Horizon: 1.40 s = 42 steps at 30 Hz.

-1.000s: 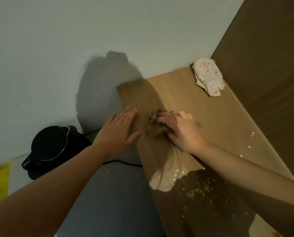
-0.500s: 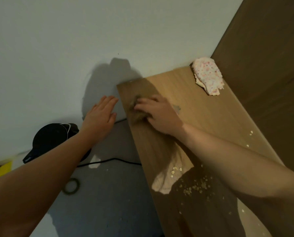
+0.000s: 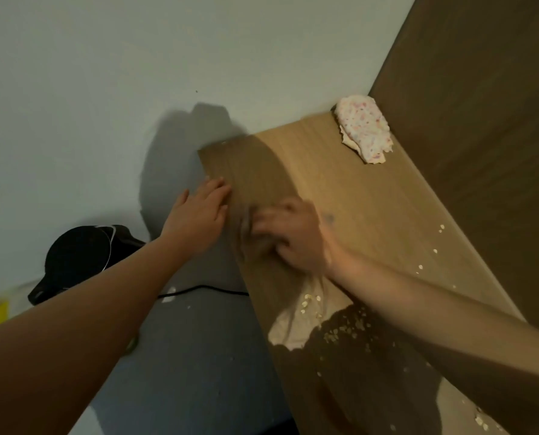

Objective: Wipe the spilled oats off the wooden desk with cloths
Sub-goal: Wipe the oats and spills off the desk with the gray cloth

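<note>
A white floral cloth (image 3: 363, 131) is lying bunched in the far corner of the wooden desk (image 3: 340, 183), well apart from both hands, while a black kettle (image 3: 76, 255) and a black cable (image 3: 205, 288) are sitting on the grey floor (image 3: 183, 356) below. The left hand (image 3: 199, 215) is resting flat, fingers straight, at the desk's left edge, and the blurred right hand (image 3: 296, 237) is curling its fingers onto a brown cloth (image 3: 247, 229) just beside it. Spilled oats (image 3: 340, 331) are lying scattered under the right forearm, a few near the dark wooden panel (image 3: 481, 136) to the right.
</note>
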Tool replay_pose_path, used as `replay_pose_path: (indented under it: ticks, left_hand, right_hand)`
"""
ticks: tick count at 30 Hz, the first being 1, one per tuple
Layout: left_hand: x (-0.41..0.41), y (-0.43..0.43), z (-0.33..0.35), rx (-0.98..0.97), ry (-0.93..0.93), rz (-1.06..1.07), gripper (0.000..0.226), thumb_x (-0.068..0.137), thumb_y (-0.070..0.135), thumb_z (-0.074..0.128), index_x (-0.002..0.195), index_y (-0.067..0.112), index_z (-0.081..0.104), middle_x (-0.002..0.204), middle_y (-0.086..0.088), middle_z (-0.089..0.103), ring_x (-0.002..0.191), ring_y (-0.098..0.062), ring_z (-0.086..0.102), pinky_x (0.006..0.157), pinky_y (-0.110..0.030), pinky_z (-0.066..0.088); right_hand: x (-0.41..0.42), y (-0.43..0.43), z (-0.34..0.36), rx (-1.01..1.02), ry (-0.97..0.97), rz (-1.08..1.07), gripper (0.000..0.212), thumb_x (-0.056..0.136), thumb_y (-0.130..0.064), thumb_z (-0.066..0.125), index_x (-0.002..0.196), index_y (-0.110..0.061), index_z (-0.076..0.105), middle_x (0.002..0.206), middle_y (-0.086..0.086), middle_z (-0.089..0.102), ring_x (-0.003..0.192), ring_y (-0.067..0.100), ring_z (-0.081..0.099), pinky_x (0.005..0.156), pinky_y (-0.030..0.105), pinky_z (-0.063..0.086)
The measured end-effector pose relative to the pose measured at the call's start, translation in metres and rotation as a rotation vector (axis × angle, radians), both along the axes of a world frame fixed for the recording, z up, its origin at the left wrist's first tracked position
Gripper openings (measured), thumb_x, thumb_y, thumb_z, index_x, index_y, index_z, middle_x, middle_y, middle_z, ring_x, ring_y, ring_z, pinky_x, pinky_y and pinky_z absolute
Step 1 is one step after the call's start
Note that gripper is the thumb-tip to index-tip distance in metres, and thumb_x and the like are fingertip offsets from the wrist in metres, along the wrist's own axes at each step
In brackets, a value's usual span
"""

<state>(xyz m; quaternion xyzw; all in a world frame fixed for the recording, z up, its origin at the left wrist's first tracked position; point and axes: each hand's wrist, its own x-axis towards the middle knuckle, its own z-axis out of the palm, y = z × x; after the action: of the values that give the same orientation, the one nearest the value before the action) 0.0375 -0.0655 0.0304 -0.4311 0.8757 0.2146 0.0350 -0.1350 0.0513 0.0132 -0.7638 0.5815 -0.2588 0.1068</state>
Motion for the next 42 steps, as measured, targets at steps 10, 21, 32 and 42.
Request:
replay_pose_path:
  ticks: [10, 21, 32, 42]
  left_hand:
    - [-0.053, 0.062, -0.001, 0.002, 0.031, -0.082, 0.051, 0.100, 0.021, 0.030, 0.149, 0.023, 0.020, 0.158, 0.007, 0.009, 0.146, -0.015, -0.004, 0.116, -0.040, -0.005]
    - [-0.057, 0.102, -0.018, -0.177, 0.014, 0.044, 0.053, 0.098, 0.036, 0.013, 0.149, 0.025, 0.022, 0.158, 0.001, 0.014, 0.146, -0.023, 0.001, 0.117, -0.045, 0.000]
    - [-0.063, 0.108, -0.021, -0.243, -0.063, 0.001, 0.063, 0.095, 0.056, 0.021, 0.150, 0.025, 0.018, 0.158, -0.003, 0.012, 0.146, -0.025, -0.001, 0.117, -0.048, 0.001]
    - [-0.061, 0.104, -0.018, -0.238, -0.044, 0.035, 0.062, 0.094, 0.057, 0.023, 0.150, 0.029, 0.017, 0.158, 0.000, 0.011, 0.146, -0.022, -0.002, 0.117, -0.045, 0.000]
  right_hand:
    - [-0.040, 0.039, 0.009, 0.103, 0.066, -0.144, 0.041, 0.072, -0.026, 0.046, 0.109, -0.025, 0.065, 0.124, -0.002, 0.060, 0.103, 0.016, 0.041, 0.075, 0.027, 0.022]
    - [-0.040, 0.099, 0.007, 0.149, 0.056, -0.129, 0.044, 0.071, -0.013, 0.052, 0.111, -0.031, 0.060, 0.125, -0.007, 0.058, 0.105, 0.022, 0.045, 0.080, 0.041, 0.042]
    - [-0.061, 0.137, 0.034, 0.010, -0.056, -0.406, 0.035, 0.082, -0.009, 0.045, 0.107, -0.016, 0.067, 0.118, 0.002, 0.062, 0.104, 0.026, 0.052, 0.084, 0.039, 0.040]
    - [-0.111, 0.114, 0.012, 0.266, 0.103, -0.887, 0.045, 0.091, -0.014, 0.047, 0.134, -0.028, 0.046, 0.147, 0.000, 0.037, 0.126, 0.027, 0.033, 0.102, 0.041, 0.026]
